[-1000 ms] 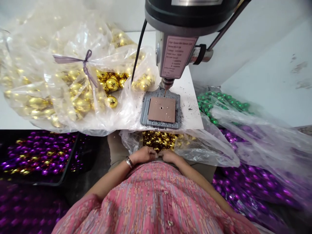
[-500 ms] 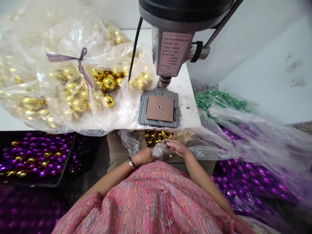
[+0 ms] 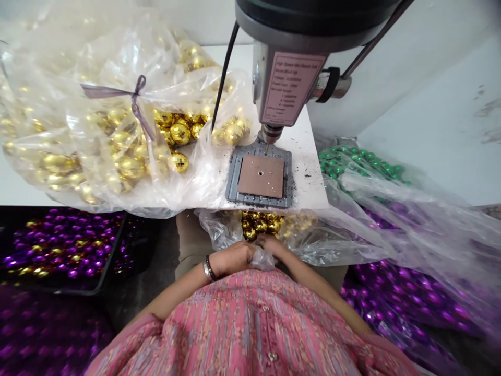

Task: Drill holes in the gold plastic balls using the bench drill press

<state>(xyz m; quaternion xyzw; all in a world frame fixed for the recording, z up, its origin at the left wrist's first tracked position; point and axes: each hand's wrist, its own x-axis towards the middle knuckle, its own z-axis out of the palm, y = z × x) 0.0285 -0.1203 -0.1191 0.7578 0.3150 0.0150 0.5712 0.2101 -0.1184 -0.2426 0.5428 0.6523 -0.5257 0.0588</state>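
Now: left hand (image 3: pixel 231 259) | right hand (image 3: pixel 272 245) | one plastic bag (image 3: pixel 263 259) gathered between

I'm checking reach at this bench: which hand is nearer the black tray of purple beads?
Left. The left hand sits to the right of the black tray, not touching it; the right hand lies farther away, beyond the left hand.

Left hand (image 3: pixel 230 259): cupped against a twist of clear plastic (image 3: pixel 261 258) — bangles at the wrist
Right hand (image 3: pixel 272 245): on that same twist — gold beads (image 3: pixel 260 224) just beyond
Bench: mini drill press (image 3: pixel 284 83) above a grey jig (image 3: pixel 234 177)
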